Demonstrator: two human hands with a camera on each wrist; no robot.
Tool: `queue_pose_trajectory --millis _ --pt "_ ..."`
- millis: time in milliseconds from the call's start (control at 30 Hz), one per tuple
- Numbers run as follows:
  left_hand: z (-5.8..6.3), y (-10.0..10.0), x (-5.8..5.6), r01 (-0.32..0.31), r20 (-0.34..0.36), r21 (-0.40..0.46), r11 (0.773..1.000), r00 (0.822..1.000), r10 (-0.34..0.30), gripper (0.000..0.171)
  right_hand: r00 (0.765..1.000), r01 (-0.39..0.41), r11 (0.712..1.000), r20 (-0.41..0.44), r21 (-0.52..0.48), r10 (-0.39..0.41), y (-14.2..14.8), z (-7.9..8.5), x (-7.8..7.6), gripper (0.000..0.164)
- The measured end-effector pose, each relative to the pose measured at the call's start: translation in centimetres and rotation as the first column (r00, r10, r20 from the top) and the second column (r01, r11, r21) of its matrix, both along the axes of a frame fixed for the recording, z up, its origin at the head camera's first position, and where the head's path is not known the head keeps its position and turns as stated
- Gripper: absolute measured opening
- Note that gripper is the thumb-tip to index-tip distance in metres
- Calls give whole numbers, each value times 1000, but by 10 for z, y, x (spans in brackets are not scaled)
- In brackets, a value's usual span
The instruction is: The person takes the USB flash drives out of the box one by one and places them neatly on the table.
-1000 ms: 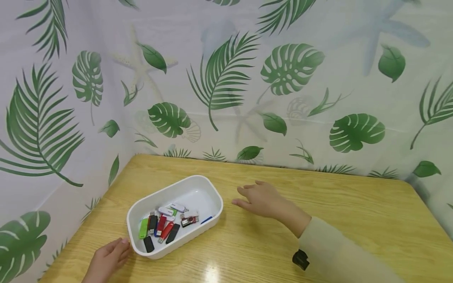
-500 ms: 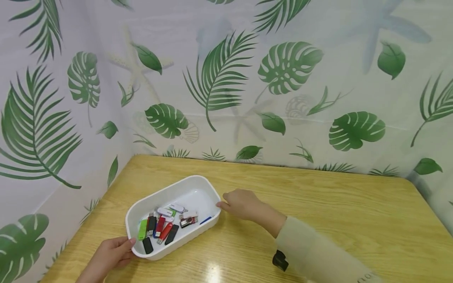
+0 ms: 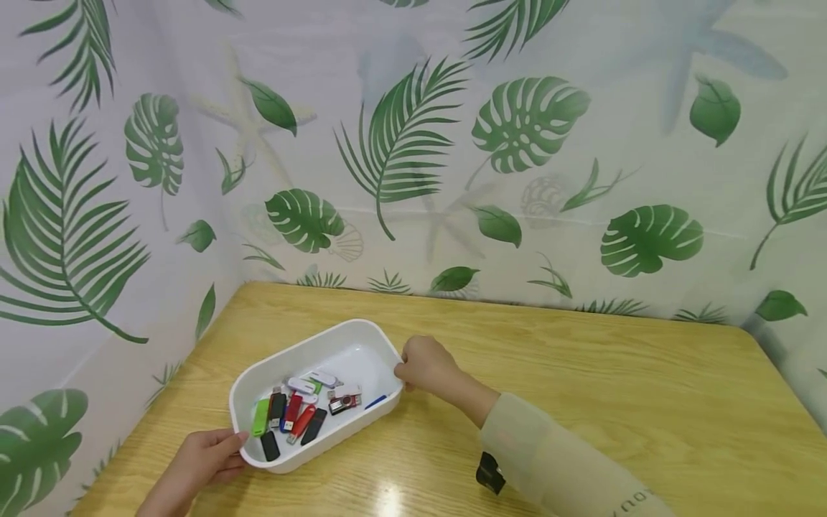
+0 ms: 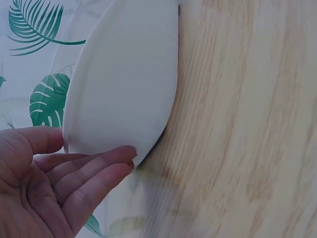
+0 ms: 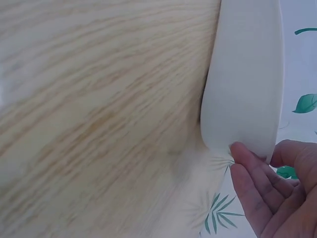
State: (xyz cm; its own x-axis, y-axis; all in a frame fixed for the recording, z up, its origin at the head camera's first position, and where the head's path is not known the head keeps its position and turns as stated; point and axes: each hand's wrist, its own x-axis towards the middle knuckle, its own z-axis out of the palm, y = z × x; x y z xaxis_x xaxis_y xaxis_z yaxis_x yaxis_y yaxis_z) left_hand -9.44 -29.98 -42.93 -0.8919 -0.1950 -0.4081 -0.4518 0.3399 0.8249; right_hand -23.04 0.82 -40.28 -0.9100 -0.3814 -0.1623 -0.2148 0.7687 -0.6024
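A white plastic bin (image 3: 304, 354) with rounded corners stands at a slant on the table. Several USB sticks lie loose inside, among them a green one (image 3: 261, 417), a red one (image 3: 302, 422) and a black one (image 3: 314, 426). My left hand (image 3: 203, 459) grips the bin's near left end, thumb over the rim and fingers against the outer wall, as the left wrist view (image 4: 54, 183) also shows. At the opposite end my right hand (image 3: 429, 365) pinches the rim between thumb and fingers; its fingers (image 5: 257, 186) lie under the rim outside.
The wooden table (image 3: 581, 388) extends far to the right of the bin. A leaf-patterned cloth (image 3: 426, 143) hangs behind the table and along its left side. A black wrist device (image 3: 489, 472) sits by the right sleeve.
My right hand has come left from over the table onto the bin's right end and closed on its rim. My left hand has taken hold of the left end. The bin stays nearly in place.
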Motion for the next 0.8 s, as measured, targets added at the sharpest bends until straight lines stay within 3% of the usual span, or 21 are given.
queue_pose_trajectory --millis 167,367,633,800 --pt "-1 1 -4 -6 6 -18 1000 1000 6 44 998 33 999 60 36 -35 0 3 0 33" --pt "-1 6 -8 20 -40 -44 999 999 -22 41 994 31 998 106 56 -36 7 4 1 31" --pt "-2 24 -12 59 -94 -114 992 993 -70 33 990 51 997 129 66 -59 26 0 12 30" --pt "-3 31 -15 79 -109 -116 990 990 -92 33 995 56 996 84 64 -61 37 -3 25 29"
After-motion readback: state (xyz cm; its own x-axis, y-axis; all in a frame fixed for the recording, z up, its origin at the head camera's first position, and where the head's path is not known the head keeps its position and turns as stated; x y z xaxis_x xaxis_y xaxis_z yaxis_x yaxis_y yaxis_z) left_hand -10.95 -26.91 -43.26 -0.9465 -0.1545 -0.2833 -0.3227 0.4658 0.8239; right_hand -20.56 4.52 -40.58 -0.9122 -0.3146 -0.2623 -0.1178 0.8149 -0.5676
